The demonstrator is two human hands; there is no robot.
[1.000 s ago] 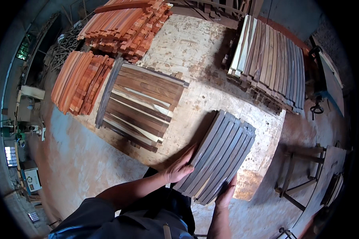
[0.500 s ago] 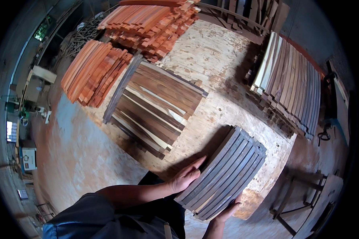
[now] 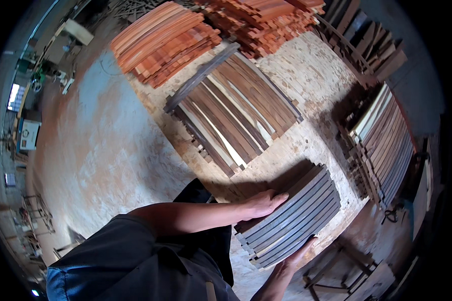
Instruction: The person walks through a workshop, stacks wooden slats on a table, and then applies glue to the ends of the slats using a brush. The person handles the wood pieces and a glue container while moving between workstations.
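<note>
A block of grey, slightly curved wooden slats [image 3: 295, 216] lies side by side near me, at the front corner of a pale, worn tabletop [image 3: 299, 65]. My left hand [image 3: 262, 204] grips its left long side, thumb toward the top edge. Against the opposite side presses my right hand [image 3: 302, 251], its fingers partly hidden under the slats. Whether the block rests on the tabletop or is lifted I cannot tell. Beyond it lies a stack of brown and cream slats [image 3: 236, 108], with a grey slat [image 3: 201, 78] set crosswise along its left end.
Reddish-orange slats stand piled in a left stack [image 3: 163, 42] and a taller far stack [image 3: 271, 22]. At the right edge sits another pile of brown and grey slats [image 3: 386, 143]. A wooden frame [image 3: 344, 273] stands on the floor at lower right; machines line the left wall.
The view has swung, so the tabletop and stacks appear shifted. Both hands still hold the grey slats, which now sit slightly farther right in view. My left forearm reaches more straight across.
</note>
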